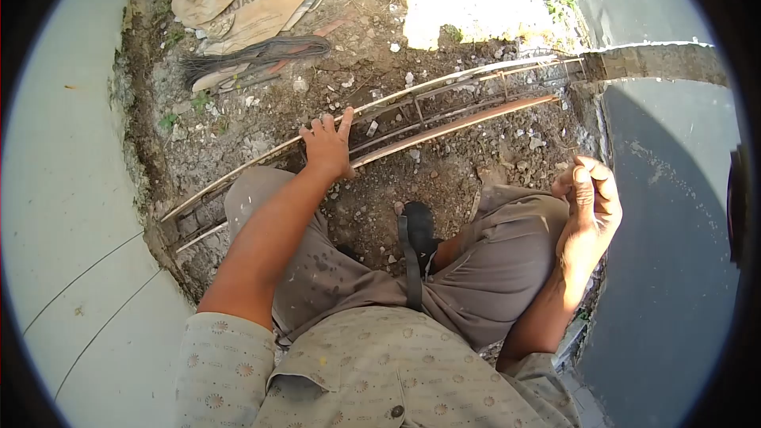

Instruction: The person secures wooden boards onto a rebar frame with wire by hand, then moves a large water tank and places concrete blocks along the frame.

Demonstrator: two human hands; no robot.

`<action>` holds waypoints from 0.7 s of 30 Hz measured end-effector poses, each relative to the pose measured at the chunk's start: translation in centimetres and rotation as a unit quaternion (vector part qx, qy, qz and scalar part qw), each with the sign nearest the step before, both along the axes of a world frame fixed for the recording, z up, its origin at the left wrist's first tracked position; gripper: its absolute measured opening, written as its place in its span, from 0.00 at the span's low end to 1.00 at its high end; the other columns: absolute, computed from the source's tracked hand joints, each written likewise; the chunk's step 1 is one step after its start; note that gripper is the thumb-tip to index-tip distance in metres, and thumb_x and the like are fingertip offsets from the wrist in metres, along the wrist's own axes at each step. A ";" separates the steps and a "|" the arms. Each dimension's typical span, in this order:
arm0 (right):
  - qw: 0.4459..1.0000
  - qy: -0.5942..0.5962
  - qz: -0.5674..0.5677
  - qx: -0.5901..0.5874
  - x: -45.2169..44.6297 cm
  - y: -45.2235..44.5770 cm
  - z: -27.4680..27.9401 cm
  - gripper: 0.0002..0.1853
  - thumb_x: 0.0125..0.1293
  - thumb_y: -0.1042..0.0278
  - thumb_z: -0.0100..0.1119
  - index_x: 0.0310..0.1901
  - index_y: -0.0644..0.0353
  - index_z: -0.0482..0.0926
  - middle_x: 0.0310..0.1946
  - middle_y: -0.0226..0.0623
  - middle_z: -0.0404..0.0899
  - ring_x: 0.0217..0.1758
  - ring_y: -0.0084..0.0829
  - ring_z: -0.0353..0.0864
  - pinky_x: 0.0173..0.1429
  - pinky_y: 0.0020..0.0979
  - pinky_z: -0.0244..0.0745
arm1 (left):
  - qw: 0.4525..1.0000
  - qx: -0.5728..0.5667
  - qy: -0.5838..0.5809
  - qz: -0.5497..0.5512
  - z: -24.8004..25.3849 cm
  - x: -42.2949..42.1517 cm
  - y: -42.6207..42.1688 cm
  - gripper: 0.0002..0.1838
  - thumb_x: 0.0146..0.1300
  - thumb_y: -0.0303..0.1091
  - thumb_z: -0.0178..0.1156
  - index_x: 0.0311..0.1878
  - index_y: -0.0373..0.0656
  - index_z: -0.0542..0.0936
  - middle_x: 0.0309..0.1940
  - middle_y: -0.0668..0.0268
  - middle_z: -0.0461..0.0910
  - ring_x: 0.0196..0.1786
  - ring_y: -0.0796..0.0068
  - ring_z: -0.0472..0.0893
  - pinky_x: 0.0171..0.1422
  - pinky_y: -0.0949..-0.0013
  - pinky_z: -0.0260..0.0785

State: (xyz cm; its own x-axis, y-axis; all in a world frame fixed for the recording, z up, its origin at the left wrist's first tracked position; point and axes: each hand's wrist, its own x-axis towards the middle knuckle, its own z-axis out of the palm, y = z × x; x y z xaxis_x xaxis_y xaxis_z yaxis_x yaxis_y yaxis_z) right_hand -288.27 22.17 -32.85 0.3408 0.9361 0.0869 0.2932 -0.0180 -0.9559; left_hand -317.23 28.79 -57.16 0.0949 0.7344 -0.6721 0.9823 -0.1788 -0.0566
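My left hand [326, 147] lies across a long, narrow trench form, its fingers spread and their tips on the thin far wooden strip [412, 89]. Its thumb side rests near the end of the closer reddish wooden board [460, 128]. Between the strip and the board runs a metal bar frame [418, 109] with cross ties. Above my right knee, my right hand [590, 202] is raised with its thumb pressed against curled fingers. Whatever it may pinch is too small to make out.
A bundle of dark wire [261, 55] lies on the soil beyond the form, beside a crumpled printed sack [258, 4]. Pale wall surfaces stand at left [67, 150] and right [674, 182]. Stones and rubble cover the ground around my sandalled foot [418, 230].
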 end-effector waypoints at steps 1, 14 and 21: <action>1.000 -0.005 -0.009 0.002 0.1 -0.7 0.1 0.07 0.69 0.75 0.58 0.46 0.65 0.80 0.30 0.31 0.79 0.31 0.22 0.76 0.40 0.23 0.71 | 1.000 0.001 0.013 0.002 0.0 0.3 0.0 0.77 0.34 0.60 0.79 0.79 0.57 0.32 0.71 0.51 0.54 0.69 0.48 0.58 0.68 0.35 0.51; 0.971 0.126 0.029 -0.202 10.0 -3.6 -2.0 0.18 0.71 0.62 0.57 0.58 0.63 0.74 0.39 0.37 0.80 0.39 0.30 0.82 0.43 0.30 0.78 | 0.976 -0.012 -0.198 0.088 -1.5 4.8 6.7 0.44 0.60 0.66 0.57 0.71 0.42 0.65 0.59 0.51 0.77 0.62 0.57 0.77 0.64 0.56 0.69; 0.862 0.230 0.120 -0.435 6.6 0.1 -23.6 0.40 0.69 0.47 0.58 0.73 0.61 0.55 0.63 0.51 0.69 0.58 0.41 0.77 0.58 0.41 0.78 | 0.959 -0.104 -0.250 0.082 -4.6 4.1 9.9 0.50 0.61 0.77 0.41 0.71 0.40 0.66 0.65 0.46 0.71 0.69 0.49 0.69 0.72 0.56 0.61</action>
